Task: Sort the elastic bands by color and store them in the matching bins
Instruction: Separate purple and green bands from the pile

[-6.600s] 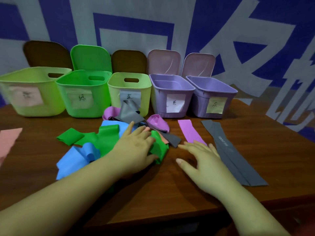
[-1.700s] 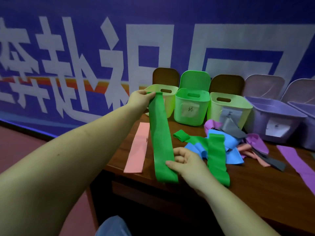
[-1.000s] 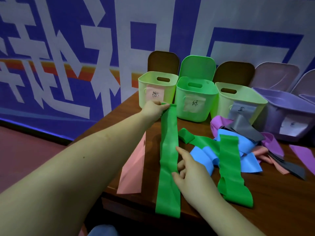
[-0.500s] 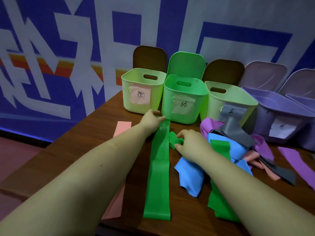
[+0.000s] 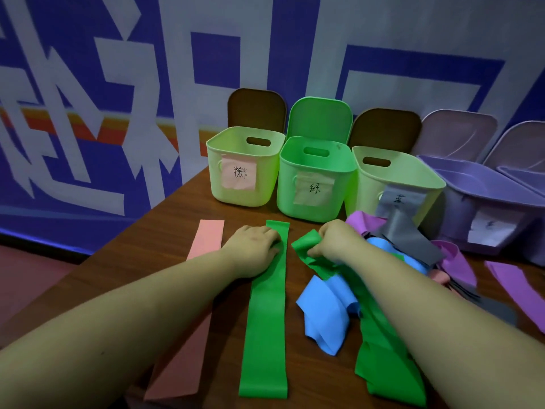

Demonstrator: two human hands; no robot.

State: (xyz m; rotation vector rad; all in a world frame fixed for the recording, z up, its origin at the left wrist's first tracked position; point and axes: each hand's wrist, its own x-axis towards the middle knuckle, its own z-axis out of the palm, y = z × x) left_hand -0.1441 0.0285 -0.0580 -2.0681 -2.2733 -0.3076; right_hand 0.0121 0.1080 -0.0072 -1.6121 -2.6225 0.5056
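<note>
Head view: the left hand's (image 5: pixel 253 246) fingers (image 5: pixel 272 242) lie fairly flat and together, pressing the far end of a long flat green elastic band (image 5: pixel 267 314) onto the brown wooden table (image 5: pixel 165 231). The right hand's (image 5: pixel 336 240) fingers curl round and pinch the crumpled end of a second green band (image 5: pixel 383 343), which trails toward the near edge. The flat band runs from just before the bright green bin (image 5: pixel 315 178) to the near edge, a pink band (image 5: pixel 191 305) beside it on the left, a blue band (image 5: pixel 327 314) on its right. Bare wood shows left of the pink band. Half a second ago the right hand was only touching that crumpled end; the left hand sat further up the strip.
</note>
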